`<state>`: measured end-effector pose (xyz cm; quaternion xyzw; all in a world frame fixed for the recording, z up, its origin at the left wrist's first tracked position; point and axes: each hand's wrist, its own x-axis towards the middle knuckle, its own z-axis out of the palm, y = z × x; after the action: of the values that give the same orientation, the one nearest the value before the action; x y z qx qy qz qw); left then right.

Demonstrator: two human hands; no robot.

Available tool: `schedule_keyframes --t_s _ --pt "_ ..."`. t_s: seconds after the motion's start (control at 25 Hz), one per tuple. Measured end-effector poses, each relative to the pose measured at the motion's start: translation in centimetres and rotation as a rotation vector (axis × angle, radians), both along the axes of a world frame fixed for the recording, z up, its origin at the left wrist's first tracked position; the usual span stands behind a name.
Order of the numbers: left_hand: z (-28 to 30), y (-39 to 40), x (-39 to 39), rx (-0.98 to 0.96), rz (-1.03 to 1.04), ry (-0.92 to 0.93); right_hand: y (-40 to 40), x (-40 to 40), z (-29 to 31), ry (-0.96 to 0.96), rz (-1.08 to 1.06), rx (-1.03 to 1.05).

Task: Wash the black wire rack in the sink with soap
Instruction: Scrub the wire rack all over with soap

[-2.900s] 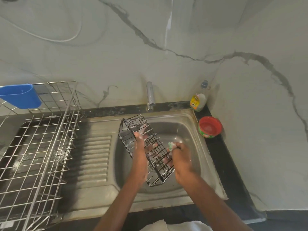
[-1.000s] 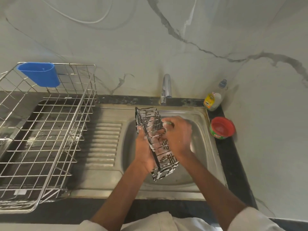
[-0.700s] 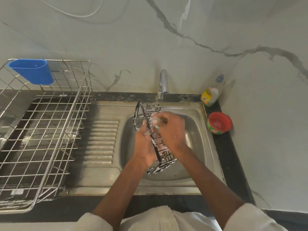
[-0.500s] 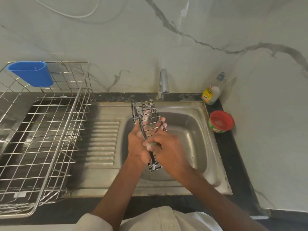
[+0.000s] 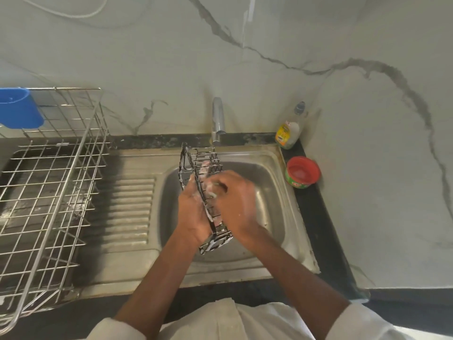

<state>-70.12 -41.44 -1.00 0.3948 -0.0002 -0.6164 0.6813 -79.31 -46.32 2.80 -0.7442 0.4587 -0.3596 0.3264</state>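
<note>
Both hands on black wire rack (image 5: 204,192) over sink (image 5: 274,192): left hand (image 5: 192,212) gripping it, right hand (image 5: 235,202) clenched on soapy scrubber. Tap (image 5: 218,121) just beyond fingers, soap bottle (image 5: 288,133), red tub (image 5: 302,171) off right, drying basket (image 5: 54,192) far left.

Your sink (image 5: 282,204) is dull brushed steel, the black wire rack (image 5: 208,163) glossy with suds, the worktop (image 5: 316,217) dark speckled stone.
</note>
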Motion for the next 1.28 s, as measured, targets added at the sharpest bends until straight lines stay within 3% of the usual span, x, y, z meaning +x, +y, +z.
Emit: schedule_keyframes --t_s 0.12,0.24,0.32,0.44,0.52,0.6,0.68,0.76,0.96,1.12,1.28 --pt "0.2 0.4 -0.2 -0.042 0.005 0.093 1.0 2.2 1.2 0.006 0.193 -0.014" --pt "0.0 1.0 0.8 -0.031 0.006 0.083 1.7 -0.6 -0.1 0.176 0.375 -0.164" --pt "0.8 1.0 0.8 -0.015 -0.024 0.051 0.3 -2.4 -0.9 0.290 0.303 -0.211" --pt "0.4 1.1 0.9 0.002 0.034 0.083 -0.4 -4.0 -0.6 0.348 0.033 -0.091" --pt "0.3 0.8 1.1 -0.005 0.055 0.090 1.4 -4.1 -0.4 0.313 -0.010 -0.116" --pt "0.2 0.8 0.7 0.008 0.067 0.082 4.1 -2.9 -0.8 0.258 0.113 -0.227" --pt "-0.1 0.9 0.4 0.004 0.048 0.112 5.1 -0.8 -0.8 0.155 0.236 -0.141" --pt "-0.1 1.1 0.0 -0.025 0.003 0.125 4.0 0.6 -0.3 0.106 0.195 -0.057" --pt "0.1 1.2 1.1 -0.020 0.037 0.032 4.0 -2.6 -0.8 0.073 0.319 -0.160" --pt "-0.1 1.2 0.7 0.034 0.002 0.038 2.9 -0.1 -0.3 0.013 0.146 -0.048" --pt "-0.4 1.3 2.8 -0.044 0.096 0.173 5.0 -0.9 -1.3 -0.009 0.402 -0.209"
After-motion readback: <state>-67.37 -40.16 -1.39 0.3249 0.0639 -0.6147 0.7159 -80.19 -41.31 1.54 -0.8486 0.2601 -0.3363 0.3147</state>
